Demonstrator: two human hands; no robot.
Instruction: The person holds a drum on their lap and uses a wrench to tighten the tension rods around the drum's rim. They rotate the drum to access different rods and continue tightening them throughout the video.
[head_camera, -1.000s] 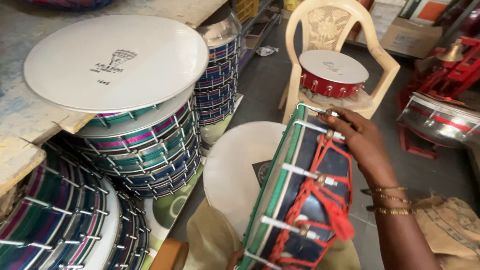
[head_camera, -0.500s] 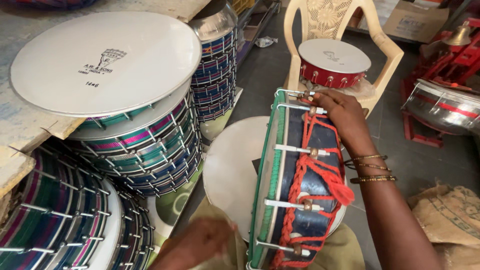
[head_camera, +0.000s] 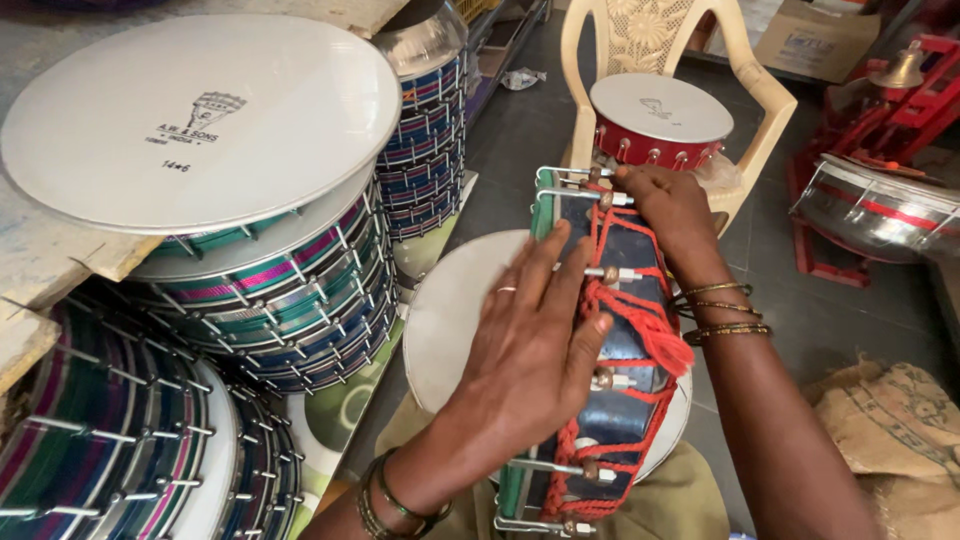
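Centre frame: left hand (head_camera: 535, 340) lies flat, open, on the drum (head_camera: 600, 350); right hand (head_camera: 670, 205) grips its top rim — best kept firm, steadying the shell.

On my left I see stacked striped drums (head_camera: 290, 290) with a white drumhead (head_camera: 200, 120) on top, more drums (head_camera: 120, 470) lower left, another stack (head_camera: 425, 150) behind. Cream plastic chair (head_camera: 740, 90) carries a small red drum (head_camera: 655, 125). Steel drum (head_camera: 880, 210) and red stand (head_camera: 920, 100) at right, cardboard box (head_camera: 815, 40) behind, burlap sack (head_camera: 890, 440) on the floor.
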